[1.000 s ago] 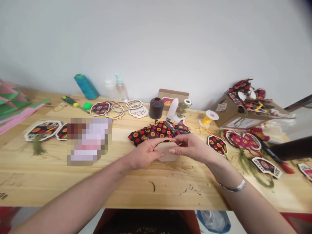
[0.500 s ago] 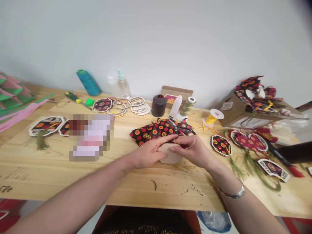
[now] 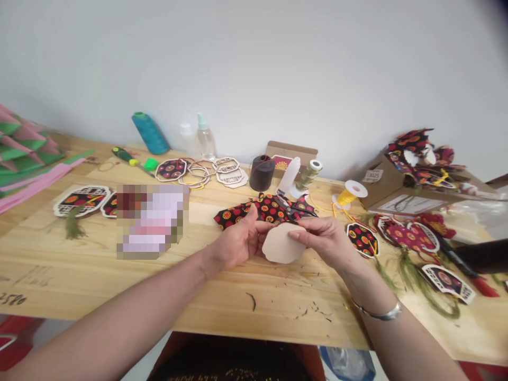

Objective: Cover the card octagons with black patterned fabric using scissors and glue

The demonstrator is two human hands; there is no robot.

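Right hand (image 3: 326, 241) is pinching a cream, scalloped card-like disc (image 3: 282, 247), near face bare; left hand (image 3: 238, 243), thumb apart, is flanking nine o'clock; at three, an octagonal black-fabric ornament (image 3: 360, 237) is looking finished.

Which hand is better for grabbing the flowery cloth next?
Probably the left hand: it's near the flowery cloth, thumb raised, while the right hand pinches the pale piece.

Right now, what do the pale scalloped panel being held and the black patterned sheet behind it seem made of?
Pale, flat scalloped panel: probably card or thin wood, judging by its matte, even beige face. Black patterned sheet: likely matte printed cloth, from its rumpled surface; fibre unclear.
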